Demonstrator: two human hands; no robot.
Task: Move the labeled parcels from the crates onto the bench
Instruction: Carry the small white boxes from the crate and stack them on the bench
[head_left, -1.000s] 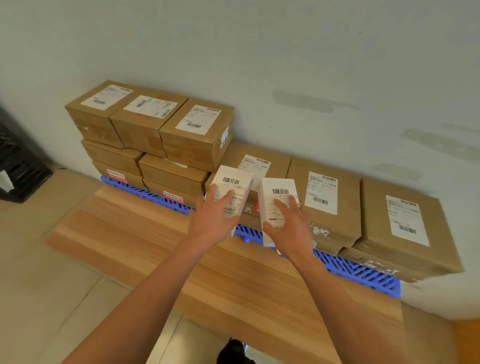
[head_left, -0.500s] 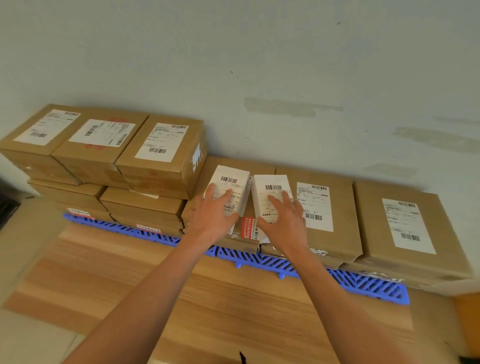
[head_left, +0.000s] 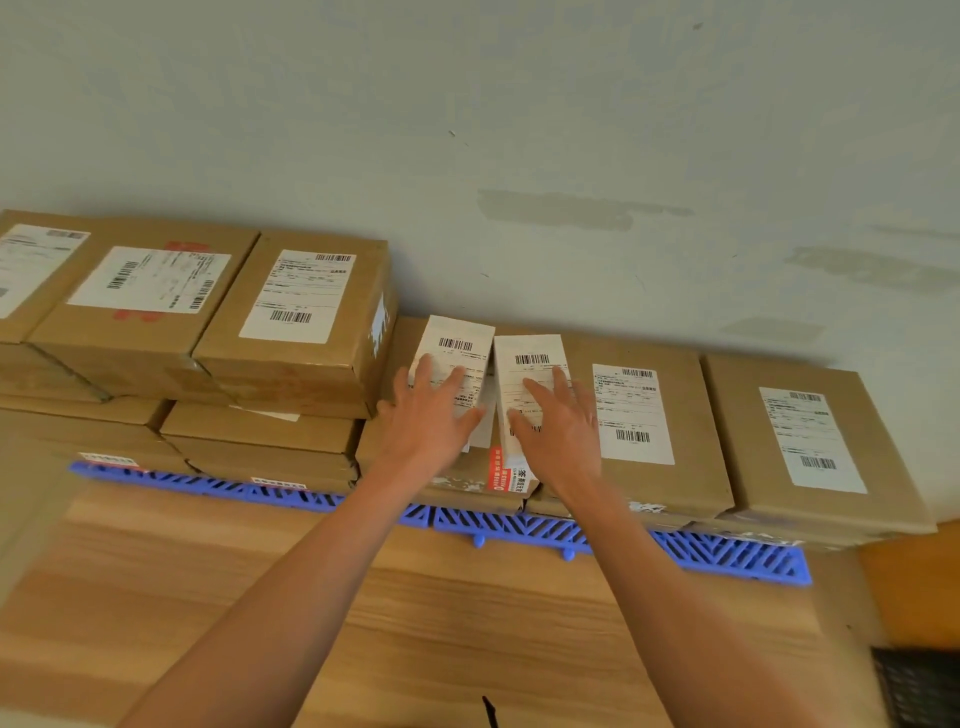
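Fingers spread flat, we press our left hand (head_left: 434, 415) on one small white parcel (head_left: 457, 358) and our right hand (head_left: 558, 423) on the other white parcel (head_left: 530, 374), gripping neither. Both lie side by side atop a brown carton (head_left: 457, 480) against the wall, above the blue pallet (head_left: 519, 527) and wooden bench (head_left: 467, 613), presumably steadied so they sit square.

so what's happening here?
A person is setting two small white parcels down on a brown box in the row along the wall. The left hand rests flat on the left parcel, the right hand on the right parcel, fingers spread, side by side. Larger labeled boxes sit stacked at left and in a row at right, all on a blue pallet atop the wooden bench.
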